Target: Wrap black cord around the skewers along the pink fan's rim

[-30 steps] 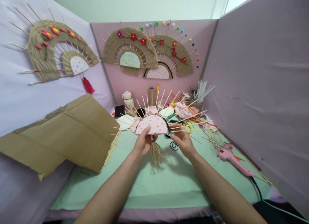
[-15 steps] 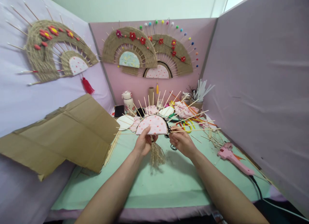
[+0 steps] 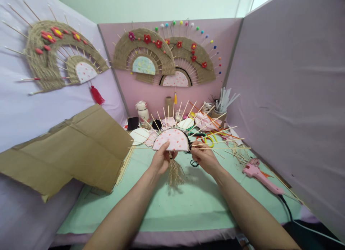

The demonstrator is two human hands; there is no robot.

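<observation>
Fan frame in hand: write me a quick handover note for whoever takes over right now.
Left hand grips the fan frame at its base, above the green mat; a jute tassel hangs below.
Right hand pinches black cord at the frame's right edge.
Done: skewers fanned out around the pink dotted half-disc.
Left: skewers bare, with no jute woven as on the wall fans.
Glue gun lies to the right.
</observation>
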